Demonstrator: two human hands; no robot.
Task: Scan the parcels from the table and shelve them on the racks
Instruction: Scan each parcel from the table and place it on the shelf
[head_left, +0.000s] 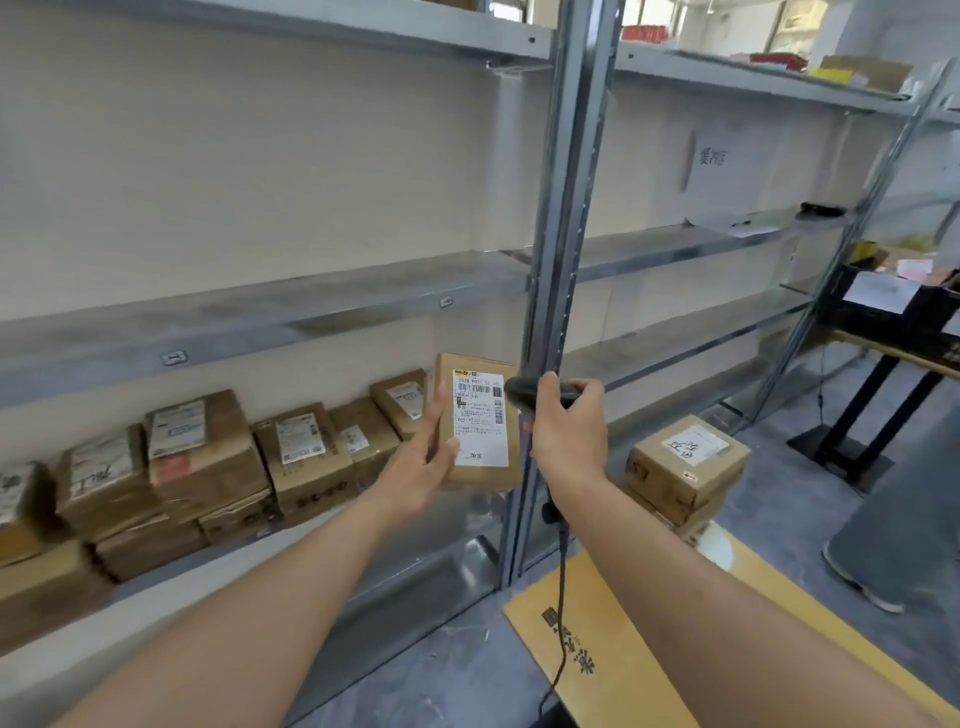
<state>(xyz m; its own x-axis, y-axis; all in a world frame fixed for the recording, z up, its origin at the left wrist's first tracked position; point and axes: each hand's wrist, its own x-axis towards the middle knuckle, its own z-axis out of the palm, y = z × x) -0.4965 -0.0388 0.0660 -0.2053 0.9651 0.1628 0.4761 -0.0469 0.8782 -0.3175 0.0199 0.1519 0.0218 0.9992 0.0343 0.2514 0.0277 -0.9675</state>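
My left hand (423, 457) holds a small brown cardboard parcel (511, 447) upright, its white shipping label facing me, in front of the low rack shelf (291, 540). My right hand (569, 423) grips a black handheld scanner (519, 387), whose head points left at the label. The scanner's cable (560, 623) hangs down beside my right forearm. Several brown labelled parcels (208, 452) stand in a row on that low shelf, left of the held parcel.
A grey steel upright (566, 208) separates two rack bays; the shelves above hold little. Two stacked boxes (685, 467) sit on the floor at right. A flat brown carton (639, 649) lies under my right arm. A black table (893, 332) with bins stands at the far right.
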